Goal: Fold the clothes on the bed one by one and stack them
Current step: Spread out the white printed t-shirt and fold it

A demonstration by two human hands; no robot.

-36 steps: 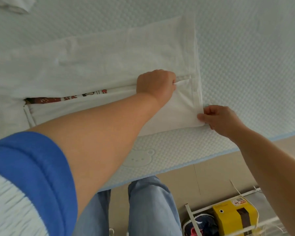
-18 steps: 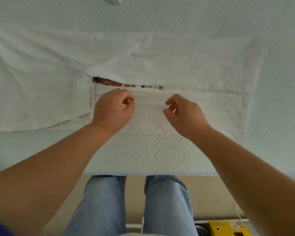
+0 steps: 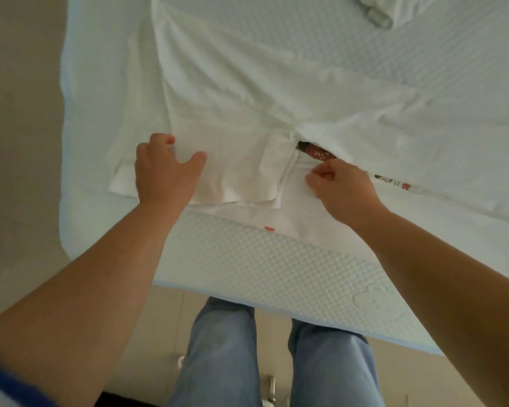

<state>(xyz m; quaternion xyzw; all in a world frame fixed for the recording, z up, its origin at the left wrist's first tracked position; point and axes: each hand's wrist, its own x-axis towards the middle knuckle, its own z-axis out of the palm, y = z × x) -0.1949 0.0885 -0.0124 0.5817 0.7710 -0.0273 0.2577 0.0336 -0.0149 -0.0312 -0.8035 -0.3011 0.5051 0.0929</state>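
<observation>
A white T-shirt lies spread on the bed, its near side folded inward so a strip of red printed pattern shows at the fold. My left hand grips the folded sleeve near the bed's left edge, thumb spread on top. My right hand pinches the fabric by the shoulder seam beside the print, fingers curled.
The quilted mattress ends close in front of my legs and at the left, with floor beyond. Another white and grey garment lies bunched at the far right of the bed.
The view and both hands have shifted left along the shirt, from its hem end to the sleeve end. My left hand now grips the sleeve; my right pinches near the print.
</observation>
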